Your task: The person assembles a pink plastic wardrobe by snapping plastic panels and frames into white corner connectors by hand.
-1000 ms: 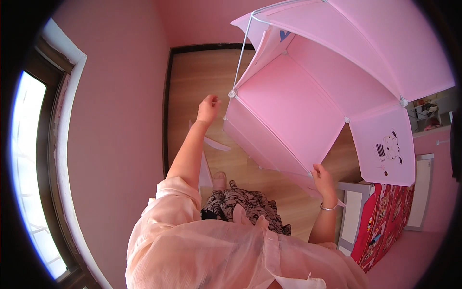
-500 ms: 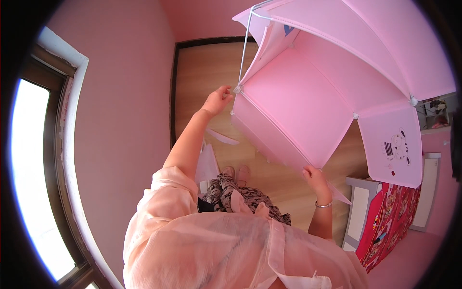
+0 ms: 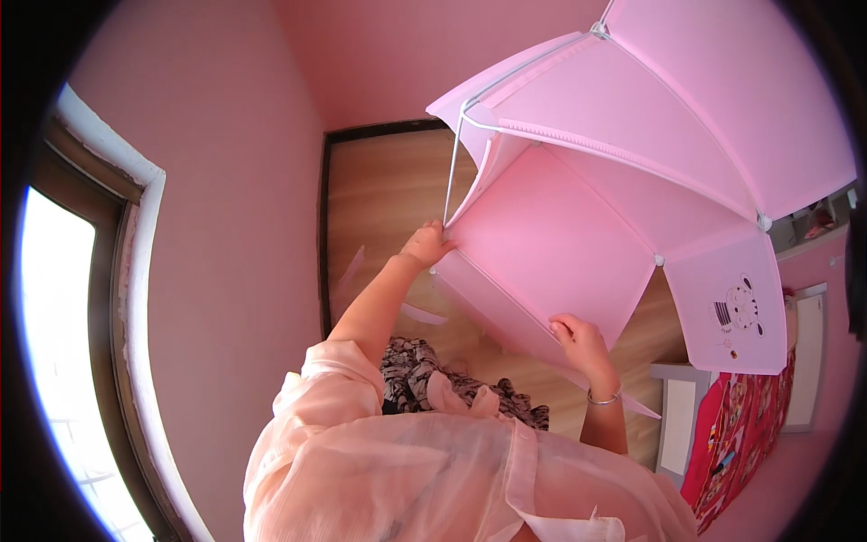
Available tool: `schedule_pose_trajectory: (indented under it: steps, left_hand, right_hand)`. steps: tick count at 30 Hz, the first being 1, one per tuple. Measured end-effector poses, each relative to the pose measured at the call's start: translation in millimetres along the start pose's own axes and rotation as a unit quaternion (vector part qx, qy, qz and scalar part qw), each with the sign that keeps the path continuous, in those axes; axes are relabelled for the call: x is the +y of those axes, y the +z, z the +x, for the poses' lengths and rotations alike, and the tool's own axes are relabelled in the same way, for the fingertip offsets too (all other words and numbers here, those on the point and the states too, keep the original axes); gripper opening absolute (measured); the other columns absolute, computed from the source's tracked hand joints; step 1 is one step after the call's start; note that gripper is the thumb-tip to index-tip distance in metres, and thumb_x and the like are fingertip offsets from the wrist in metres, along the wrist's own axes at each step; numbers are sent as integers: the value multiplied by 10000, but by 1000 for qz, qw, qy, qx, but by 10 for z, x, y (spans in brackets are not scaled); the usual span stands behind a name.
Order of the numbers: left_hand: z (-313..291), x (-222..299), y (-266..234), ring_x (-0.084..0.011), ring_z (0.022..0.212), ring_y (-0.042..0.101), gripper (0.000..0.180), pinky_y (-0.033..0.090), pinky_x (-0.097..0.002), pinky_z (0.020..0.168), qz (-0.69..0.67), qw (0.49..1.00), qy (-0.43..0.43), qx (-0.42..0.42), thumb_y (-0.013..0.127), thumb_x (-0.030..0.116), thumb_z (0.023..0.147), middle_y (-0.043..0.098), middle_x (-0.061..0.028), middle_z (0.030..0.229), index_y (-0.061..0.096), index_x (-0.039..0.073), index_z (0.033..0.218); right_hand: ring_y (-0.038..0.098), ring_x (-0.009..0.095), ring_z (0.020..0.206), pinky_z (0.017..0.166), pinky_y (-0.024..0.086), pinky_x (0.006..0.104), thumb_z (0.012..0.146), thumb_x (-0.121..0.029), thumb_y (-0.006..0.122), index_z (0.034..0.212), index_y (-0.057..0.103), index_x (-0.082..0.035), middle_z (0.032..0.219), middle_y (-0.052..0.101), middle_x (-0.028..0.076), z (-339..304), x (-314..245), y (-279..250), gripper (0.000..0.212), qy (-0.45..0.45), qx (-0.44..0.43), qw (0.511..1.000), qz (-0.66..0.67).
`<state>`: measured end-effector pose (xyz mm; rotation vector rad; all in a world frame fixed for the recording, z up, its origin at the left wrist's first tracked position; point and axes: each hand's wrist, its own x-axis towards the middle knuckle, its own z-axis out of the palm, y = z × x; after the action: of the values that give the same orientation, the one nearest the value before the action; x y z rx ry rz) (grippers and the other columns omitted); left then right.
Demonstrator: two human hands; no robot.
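Note:
A pink fabric-panelled cabinet frame [image 3: 569, 244] with thin white rods and white corner joints fills the right and far side. My left hand [image 3: 429, 242] is closed around its near left corner, where an upright rod meets the front edge; the joint is hidden under the fingers. Against that same front edge, farther right, rests my right hand [image 3: 585, 348], fingers curled over the rod. A white joint [image 3: 658, 260] shows at the inner right corner. Beyond it, a side panel [image 3: 733, 316] with a printed cartoon animal hangs down at the right.
Wood-look floor [image 3: 370, 185] lies below, with pale pink strips [image 3: 424, 314] on it. A pink wall [image 3: 217, 226] and a bright window [image 3: 63, 361] are at left. A bed with a red patterned cover [image 3: 736, 452] stands at lower right.
The cabinet frame sits lower in view, showing more of its upper part. My left hand has closed on the corner joint. My right hand has shifted slightly left along the front edge.

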<state>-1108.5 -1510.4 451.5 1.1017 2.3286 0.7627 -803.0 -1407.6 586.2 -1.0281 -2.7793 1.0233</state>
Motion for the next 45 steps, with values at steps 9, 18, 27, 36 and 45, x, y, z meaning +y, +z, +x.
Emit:
schedule_pose_trajectory:
  steps: [9, 18, 27, 36, 45]
  left_hand:
    - [219, -75, 72, -369, 833, 560, 494, 436, -423, 734, -61, 991, 5, -116, 470, 443, 802, 589, -226, 837, 483, -29, 948]
    - [294, -219, 331, -387, 743, 559, 335, 431, -457, 664, -161, 975, 133, -70, 511, 303, 786, 581, -222, 784, 447, 3, 922]
    - [212, -36, 149, -406, 708, 557, 308, 436, -470, 636, -85, 991, 47, -94, 519, 279, 775, 582, -228, 737, 460, 6, 904]
    - [175, 25, 293, -431, 747, 542, 292, 424, -489, 652, -105, 990, 15, -95, 480, 251, 788, 559, -278, 774, 441, -19, 892]
    - [196, -119, 426, -437, 735, 533, 276, 409, -503, 655, -109, 987, 79, -83, 484, 246, 786, 561, -261, 774, 414, 6, 904]
  right_hand:
    - [524, 268, 875, 762, 392, 351, 841, -202, 458, 909, 557, 8, 912, 589, 128, 556, -1841, -838, 242, -315, 525, 774, -164]
    - [502, 273, 988, 847, 339, 355, 842, -196, 376, 926, 599, -29, 1023, 576, 110, 1421, -1814, -820, 291, -185, 409, 869, -211]
    - [490, 271, 968, 836, 335, 356, 824, -221, 406, 884, 610, -32, 1011, 576, 97, 1288, -1910, -820, 284, -174, 440, 857, -205]
    - [475, 267, 878, 808, 306, 407, 734, -392, 583, 836, 551, -39, 973, 540, 96, 1160, -2172, -362, 369, -214, 450, 842, -208]
    - [509, 161, 785, 679, 363, 305, 655, -261, 671, 891, 599, -88, 910, 561, 6, 1239, -1970, -491, 301, -283, 479, 785, -273]
